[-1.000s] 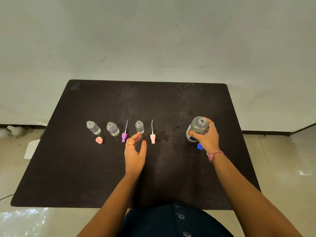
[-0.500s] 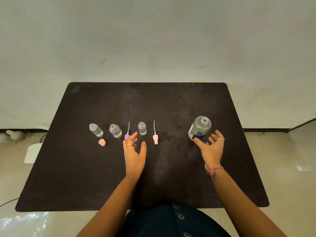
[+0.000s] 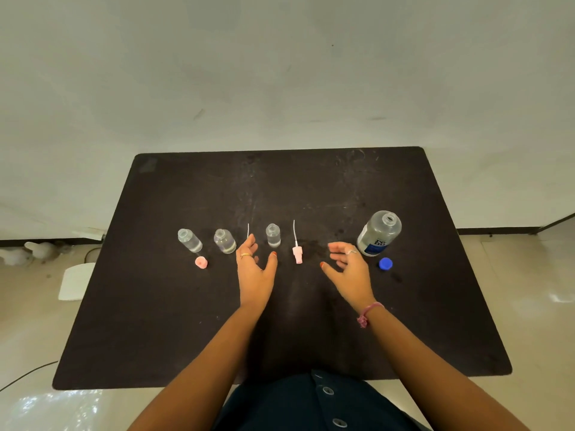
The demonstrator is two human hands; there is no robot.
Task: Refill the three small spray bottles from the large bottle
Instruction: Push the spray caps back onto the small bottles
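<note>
Large bottle [image 3: 379,233]: upright, uncapped, on the table [image 3: 435,306] at right; blue cap [image 3: 385,263] just beside it.
Small bottles: left [image 3: 189,240], middle [image 3: 224,241], right [image 3: 273,235], in a row, all open-necked.
Spray heads: pink head [image 3: 297,255] lying right of the row; pink cap [image 3: 201,262] near the left bottle.
Left hand [image 3: 255,269]: relaxed, empty, near the right bottle.
Right hand [image 3: 348,269]: relaxed, empty, beside the pink head.
Risk: uncapped bottles may tip and spill if knocked; narrow necks invite overflow.

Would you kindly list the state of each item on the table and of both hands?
Large bottle: upright, uncapped.
Blue cap: off, beside it.
Three small bottles: upright, open.
Pink sprayer: lying loose.
Pink cap: loose.
Left hand: open, empty.
Right hand: open, empty.
</note>
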